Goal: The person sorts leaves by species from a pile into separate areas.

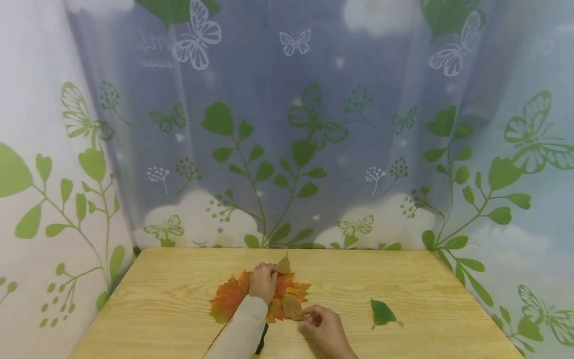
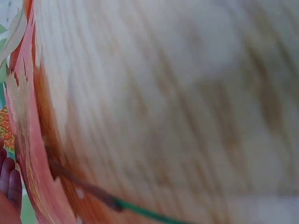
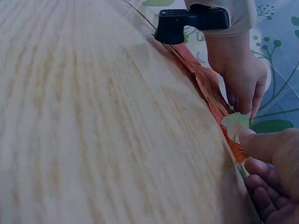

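A heap of orange and red leaves lies on the table, its serrated edges spread outward. Over it, the left hand grips a brownish-green leaf at the heap's far side. Another brownish-green leaf rests against the heap's near right edge, pinched by the right hand. In the right wrist view, that leaf shows pale green beside the right thumb. The left wrist view catches left-hand fingers at its edge, behind a pinkish leaf; the grip point is hidden there.
A dark green leaf with a stem lies right of the right hand on the wood-grain table. A dark strap-like camera mount sits on the left wrist. Printed curtains stand behind the table.
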A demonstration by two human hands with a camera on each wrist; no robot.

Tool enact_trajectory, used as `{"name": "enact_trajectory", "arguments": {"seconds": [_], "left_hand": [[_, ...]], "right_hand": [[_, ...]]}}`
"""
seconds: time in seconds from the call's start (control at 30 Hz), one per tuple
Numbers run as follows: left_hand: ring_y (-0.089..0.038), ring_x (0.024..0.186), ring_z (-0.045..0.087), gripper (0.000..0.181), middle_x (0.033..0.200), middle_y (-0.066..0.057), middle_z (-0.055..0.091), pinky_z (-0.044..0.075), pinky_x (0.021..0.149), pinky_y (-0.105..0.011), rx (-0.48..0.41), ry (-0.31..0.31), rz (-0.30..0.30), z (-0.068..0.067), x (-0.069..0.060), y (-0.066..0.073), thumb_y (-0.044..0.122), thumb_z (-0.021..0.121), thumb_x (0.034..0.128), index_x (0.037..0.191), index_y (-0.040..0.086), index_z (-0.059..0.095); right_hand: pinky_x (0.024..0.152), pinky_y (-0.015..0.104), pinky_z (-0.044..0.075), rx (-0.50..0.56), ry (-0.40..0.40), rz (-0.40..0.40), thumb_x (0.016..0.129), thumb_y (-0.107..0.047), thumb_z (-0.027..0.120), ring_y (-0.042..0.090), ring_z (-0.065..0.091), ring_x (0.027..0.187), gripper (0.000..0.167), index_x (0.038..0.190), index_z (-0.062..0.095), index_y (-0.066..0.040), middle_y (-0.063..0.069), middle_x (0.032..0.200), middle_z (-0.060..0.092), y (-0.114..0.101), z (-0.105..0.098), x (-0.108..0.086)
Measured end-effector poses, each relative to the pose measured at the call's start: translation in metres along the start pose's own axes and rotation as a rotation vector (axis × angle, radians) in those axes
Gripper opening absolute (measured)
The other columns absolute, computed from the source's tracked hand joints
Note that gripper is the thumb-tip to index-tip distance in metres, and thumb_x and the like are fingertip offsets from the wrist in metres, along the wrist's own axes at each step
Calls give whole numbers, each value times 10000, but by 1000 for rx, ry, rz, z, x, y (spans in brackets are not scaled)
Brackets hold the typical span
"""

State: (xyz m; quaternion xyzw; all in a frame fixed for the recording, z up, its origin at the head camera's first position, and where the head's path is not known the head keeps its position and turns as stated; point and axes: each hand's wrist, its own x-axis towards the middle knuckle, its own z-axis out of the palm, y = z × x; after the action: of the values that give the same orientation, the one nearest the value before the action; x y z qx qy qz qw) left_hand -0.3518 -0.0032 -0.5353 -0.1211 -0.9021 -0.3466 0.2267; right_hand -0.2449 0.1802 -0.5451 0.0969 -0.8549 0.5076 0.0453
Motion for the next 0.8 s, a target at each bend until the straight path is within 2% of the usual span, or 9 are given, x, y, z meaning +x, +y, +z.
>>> {"name": "enact_trajectory", "arguments": {"seconds": [0.13, 0.43, 0.63, 0.8], "left_hand": [[-222, 700, 610, 45, 783, -73, 609, 535, 608, -333, 5, 0, -2, 2, 0, -1, 9, 719, 823, 852, 44, 720], [-237, 702, 619, 55, 785, -85, 619, 540, 603, -339, -19, 15, -11, 5, -1, 1, -1, 726, 810, 851, 34, 726], [-237, 726, 622, 48, 813, -82, 620, 544, 619, -343, -25, 12, -26, 6, 0, 2, 5, 710, 830, 870, 28, 721], [-226, 718, 625, 29, 813, -80, 626, 544, 614, -326, -42, 31, -12, 5, 3, 4, 22, 697, 852, 869, 17, 720]], "right_hand": [[587, 202, 496, -2, 6, -13, 813, -146, 763, 34, 555, 652, 213, 986, 707, -35, -16, 768, 632, 2, 2, -1], [637, 195, 512, -60, 131, 2, 825, -115, 745, 18, 599, 708, 86, 906, 748, -84, -29, 813, 699, 2, 6, -3], [623, 192, 504, -49, 141, 12, 817, -114, 753, 18, 591, 696, 76, 886, 747, -83, -25, 801, 696, 2, 7, -4], [597, 193, 491, -40, 129, 5, 826, -143, 750, 16, 579, 670, 90, 891, 748, -82, -19, 786, 696, 2, 4, -4]]}}
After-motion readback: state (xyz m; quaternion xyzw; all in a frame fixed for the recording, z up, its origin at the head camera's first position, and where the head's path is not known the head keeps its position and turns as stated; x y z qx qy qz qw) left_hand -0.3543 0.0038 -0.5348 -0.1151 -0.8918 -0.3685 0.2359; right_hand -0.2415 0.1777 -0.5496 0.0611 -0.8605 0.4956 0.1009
